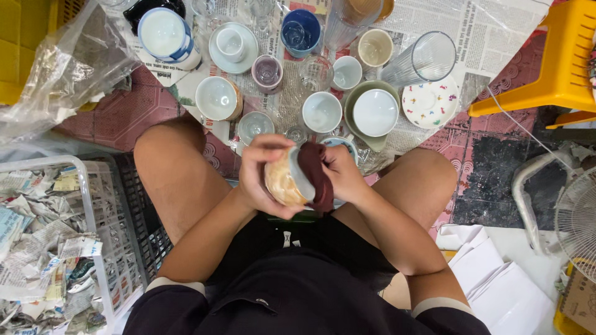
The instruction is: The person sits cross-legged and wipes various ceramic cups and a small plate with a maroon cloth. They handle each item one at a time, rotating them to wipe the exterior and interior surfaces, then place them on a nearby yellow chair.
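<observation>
Both our hands meet between our knees: our left hand (pixel 261 177) wraps its fingers around a cream, brown-mottled cup (pixel 282 181), holding it on its side with the mouth turned toward the right, while our right hand (pixel 341 174) is closed on a dark maroon cloth (pixel 315 174) pressed against the cup's rim and mouth. The cup sits in the air just above our lap, touching both the left palm and the cloth. Beyond our hands, on sheets of newspaper (pixel 478 37) spread over the red patterned floor (pixel 124 115), stand many washed vessels: a white bowl in a green dish (pixel 375 113), a small white cup (pixel 321 111) beside it, a floral plate (pixel 430 102) to the right, a clear tumbler lying on its side (pixel 422 59), a blue cup (pixel 300 31), a white cup on a saucer (pixel 233 44) and a blue-rimmed white mug (pixel 166 34). At the far left lies a crumpled clear plastic bag (pixel 62 68), and nearer us a white crate filled with crumpled newspaper (pixel 43 248). To the right are a yellow plastic stool (pixel 559 62), a white fan (pixel 577 217) and folded white paper (pixel 496 279).
</observation>
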